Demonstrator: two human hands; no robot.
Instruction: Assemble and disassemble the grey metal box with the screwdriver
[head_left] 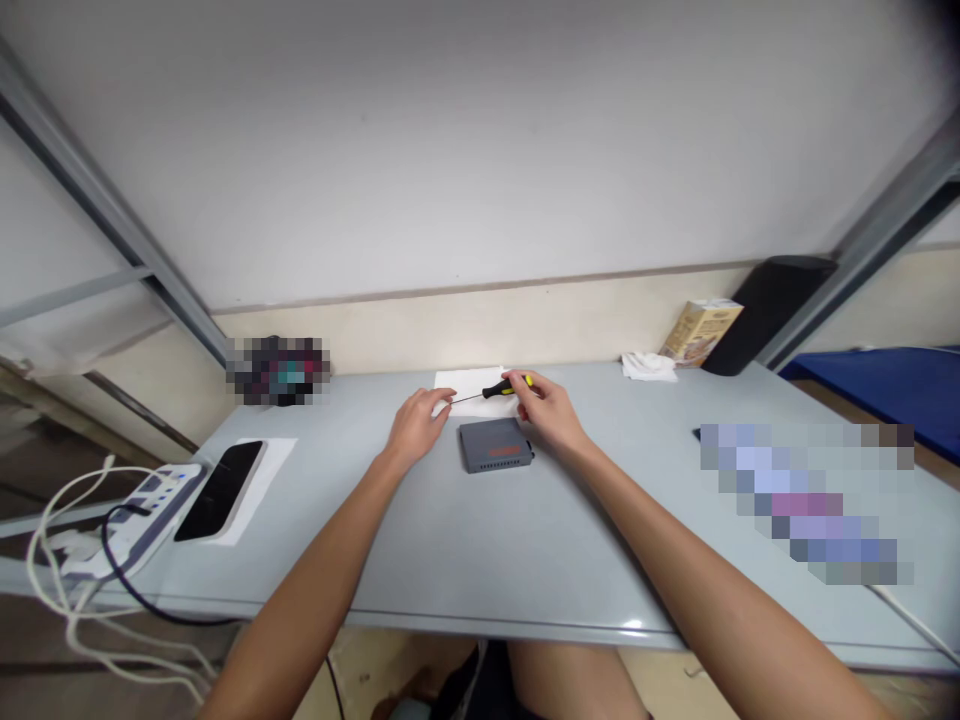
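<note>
My right hand (546, 405) grips a screwdriver (495, 389) by its black and yellow handle, with the thin shaft pointing left. At the far end of that shaft, the fingertips of my left hand (420, 422) are pinched together at the tip. Whether a small part is also between them I cannot make out. Below the screwdriver, a flat dark grey box (493, 447) with red lettering and a row of vent slots lies on the desk. A white sheet of paper (469, 382) lies behind it, partly covered by the hands and screwdriver.
On the grey desk (450, 570), a phone (223, 490) lies on paper at left beside a white power strip (154, 515) with tangled cables. A crumpled tissue (649, 367), a carton (702, 333) and a tall black object (772, 310) stand back right. Blurred items lie on both sides.
</note>
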